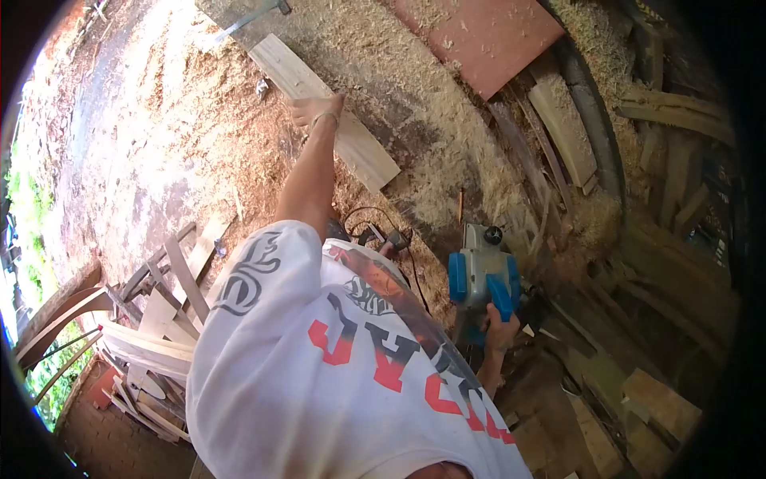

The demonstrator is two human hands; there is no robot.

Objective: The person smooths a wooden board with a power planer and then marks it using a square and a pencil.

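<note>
My left hand (317, 112) reaches forward across a pale wooden board (367, 156), which lies on the shavings-covered surface. Its fingers bend over the board's left edge, gripping it. Low on the right, my right hand (499, 329) is wrapped around the blue handle of a grey and blue electric hand planer (481, 267). The planer is apart from the board, to its right. A dark cord (411, 255) loops between my body and the planer.
Wood shavings (191, 120) cover the work surface. A reddish-brown panel (487, 40) lies at the far right. A metal tool with a dark head (259, 14) lies beyond the board. Curved wood pieces (152, 343) are piled at the left, timber offcuts (662, 399) at the right.
</note>
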